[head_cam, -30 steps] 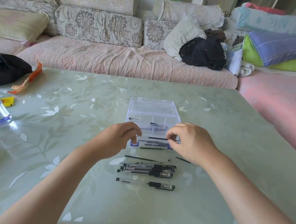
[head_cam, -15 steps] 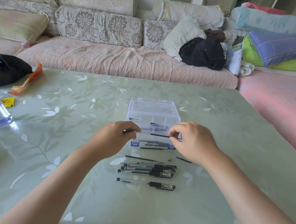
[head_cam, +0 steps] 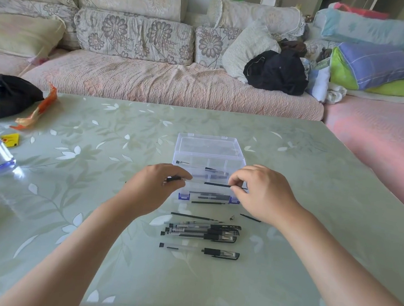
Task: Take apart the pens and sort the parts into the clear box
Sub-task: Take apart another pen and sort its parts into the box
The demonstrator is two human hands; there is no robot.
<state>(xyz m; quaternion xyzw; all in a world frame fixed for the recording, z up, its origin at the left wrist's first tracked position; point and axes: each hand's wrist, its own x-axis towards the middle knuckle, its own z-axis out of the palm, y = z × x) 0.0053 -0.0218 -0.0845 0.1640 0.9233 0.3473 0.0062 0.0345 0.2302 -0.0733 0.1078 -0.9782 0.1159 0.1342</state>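
Head cam: my left hand [head_cam: 153, 187] pinches a pen barrel [head_cam: 193, 181], right hand [head_cam: 263, 193] pinches its refill [head_cam: 217, 184], both over the clear box [head_cam: 208, 148] mid table [head_cam: 311, 237]. Other pens [head_cam: 200, 231] lie toward the near edge.

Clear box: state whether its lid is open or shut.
Open. The lid of the clear box lies swung back behind the compartments, the blue latches at the near edge are unhooked, and pen parts lie uncovered inside.

**Sofa behind a green table**

A pale green, leaf-patterned table [head_cam: 316, 188] fills the foreground; a pink-covered sofa [head_cam: 153, 81] runs behind it, backed by floral cushions [head_cam: 133, 35]; folded bedding [head_cam: 377, 66], blue, purple and green, is stacked at right; daylight glares off the tabletop.
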